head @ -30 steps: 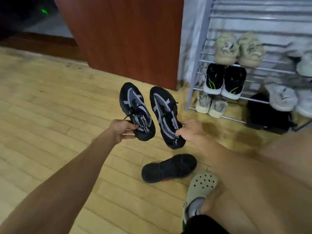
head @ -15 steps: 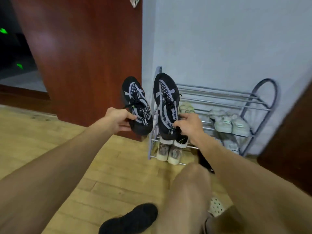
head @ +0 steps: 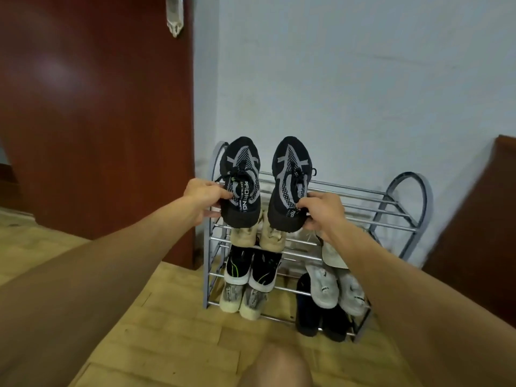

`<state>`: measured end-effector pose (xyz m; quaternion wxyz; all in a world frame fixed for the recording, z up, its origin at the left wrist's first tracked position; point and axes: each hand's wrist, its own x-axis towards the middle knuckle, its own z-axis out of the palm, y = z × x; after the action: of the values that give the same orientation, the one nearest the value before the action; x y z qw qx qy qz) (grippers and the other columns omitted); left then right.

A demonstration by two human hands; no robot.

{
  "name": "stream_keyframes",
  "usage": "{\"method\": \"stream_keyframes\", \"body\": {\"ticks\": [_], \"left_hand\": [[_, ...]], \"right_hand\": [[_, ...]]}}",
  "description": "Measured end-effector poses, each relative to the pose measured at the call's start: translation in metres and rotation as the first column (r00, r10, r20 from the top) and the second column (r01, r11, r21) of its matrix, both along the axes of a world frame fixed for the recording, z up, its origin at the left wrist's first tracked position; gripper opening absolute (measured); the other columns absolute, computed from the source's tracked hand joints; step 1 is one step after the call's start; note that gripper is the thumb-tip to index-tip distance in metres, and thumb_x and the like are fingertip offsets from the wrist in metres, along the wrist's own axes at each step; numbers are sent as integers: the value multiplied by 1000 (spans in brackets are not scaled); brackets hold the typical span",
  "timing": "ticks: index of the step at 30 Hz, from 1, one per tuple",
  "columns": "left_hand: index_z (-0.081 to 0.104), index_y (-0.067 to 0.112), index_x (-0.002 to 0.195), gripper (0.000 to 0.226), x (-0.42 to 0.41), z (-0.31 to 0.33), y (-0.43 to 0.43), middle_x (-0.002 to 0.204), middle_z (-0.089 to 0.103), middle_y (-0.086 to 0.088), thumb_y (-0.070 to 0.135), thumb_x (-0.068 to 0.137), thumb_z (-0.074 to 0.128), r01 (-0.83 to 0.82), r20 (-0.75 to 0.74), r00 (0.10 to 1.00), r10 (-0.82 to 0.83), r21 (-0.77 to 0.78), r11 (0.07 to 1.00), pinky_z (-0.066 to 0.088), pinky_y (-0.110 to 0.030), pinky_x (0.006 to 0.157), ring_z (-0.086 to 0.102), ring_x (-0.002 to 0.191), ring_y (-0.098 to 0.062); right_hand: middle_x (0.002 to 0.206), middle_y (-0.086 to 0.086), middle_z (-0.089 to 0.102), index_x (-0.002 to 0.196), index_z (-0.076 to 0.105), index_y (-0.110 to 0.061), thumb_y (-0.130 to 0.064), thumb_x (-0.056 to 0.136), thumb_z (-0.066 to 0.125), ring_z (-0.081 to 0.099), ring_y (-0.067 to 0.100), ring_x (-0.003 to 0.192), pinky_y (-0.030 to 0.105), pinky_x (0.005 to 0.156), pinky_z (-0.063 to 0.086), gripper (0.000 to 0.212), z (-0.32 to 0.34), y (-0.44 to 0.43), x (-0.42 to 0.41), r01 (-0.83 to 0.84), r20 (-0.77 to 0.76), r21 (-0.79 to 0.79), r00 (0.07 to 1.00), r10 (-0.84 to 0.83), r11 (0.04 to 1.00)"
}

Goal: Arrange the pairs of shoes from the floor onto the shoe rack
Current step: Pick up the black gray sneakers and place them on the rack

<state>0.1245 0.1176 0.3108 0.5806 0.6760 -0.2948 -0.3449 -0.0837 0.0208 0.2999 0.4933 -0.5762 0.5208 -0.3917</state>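
I hold a pair of black sneakers with grey mesh patterns in the air in front of the metal shoe rack (head: 391,202). My left hand (head: 205,198) grips the heel of the left sneaker (head: 241,182). My right hand (head: 321,213) grips the heel of the right sneaker (head: 290,182). Both shoes point toes up and away from me, level with the left end of the rack's top shelf, whose bars to the right carry nothing.
Lower shelves hold beige shoes (head: 259,236), black sneakers with green marks (head: 251,265), pale sneakers (head: 241,298), grey-white sneakers (head: 335,286) and dark shoes (head: 318,317). A red-brown door (head: 97,107) stands left of the rack, dark furniture (head: 480,233) to its right. My knee (head: 279,367) is at the bottom.
Both hands have lifted the black sneakers from near the floor up to the top of the rack. The view has risen and the floor shoes have left the frame.
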Motion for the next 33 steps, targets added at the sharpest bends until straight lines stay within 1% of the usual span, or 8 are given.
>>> {"method": "stream_keyframes", "body": {"ticks": [4,14,17,20,23,27,30,33], "left_hand": [[63,10,105,27,4,3,-51,91,67,-8,-2,81,67,44,48,998,-46,39,998,51,-31,57,64,80,-21],[63,10,104,19,26,-15,-138,93,66,-11,4,86,64,74,117,989,-92,155,985,53,-31,54,65,80,-22],[66,9,96,9,29,-24,-151,94,67,-12,7,88,62,38,165,984,-67,168,985,57,-36,67,65,85,-25],[67,6,101,14,29,-27,-156,100,66,-14,10,90,61,26,190,980,-56,161,987,55,-33,64,64,90,-27],[66,4,108,20,29,-27,-151,102,66,-13,14,92,58,46,223,971,-87,182,982,54,-31,66,64,92,-25],[65,10,108,19,15,-30,-121,106,63,-10,13,92,55,45,316,945,-78,113,993,48,-31,85,59,99,-22],[59,8,126,36,7,-32,-85,126,61,-7,15,91,56,76,337,937,-92,61,995,39,-24,90,55,111,-18],[61,13,126,38,7,-35,-42,127,61,-4,22,89,59,160,359,912,-196,128,979,41,-30,100,55,114,-18]], "right_hand": [[93,14,74,79,70,-9,-4,78,68,73,34,84,48,73,62,5,-2,-42,5,-10,-12,41,1000,10,999],[102,16,70,97,64,-3,-6,82,69,73,35,84,49,66,62,15,-21,-113,33,-9,40,150,999,3,989],[104,15,70,98,64,-4,-14,85,69,73,32,83,44,66,63,16,-26,-119,43,-9,-18,153,1000,12,988],[106,14,70,93,65,-7,-20,87,67,70,27,88,41,69,63,14,-32,-116,46,14,-104,100,995,-3,995],[110,13,68,97,66,-8,-25,90,63,70,28,92,37,61,61,19,-32,-108,45,-17,-122,92,992,29,996],[113,11,65,111,62,-9,-32,93,58,67,27,96,38,70,61,30,-23,-86,40,-55,-199,66,978,67,996],[99,9,64,109,63,-6,-21,91,58,69,29,92,46,80,60,24,-18,-58,36,-18,-349,-136,937,-31,991],[101,7,64,121,59,-8,-10,88,57,69,28,87,45,82,58,33,-18,-21,32,-41,-456,-228,887,-69,973]]}}
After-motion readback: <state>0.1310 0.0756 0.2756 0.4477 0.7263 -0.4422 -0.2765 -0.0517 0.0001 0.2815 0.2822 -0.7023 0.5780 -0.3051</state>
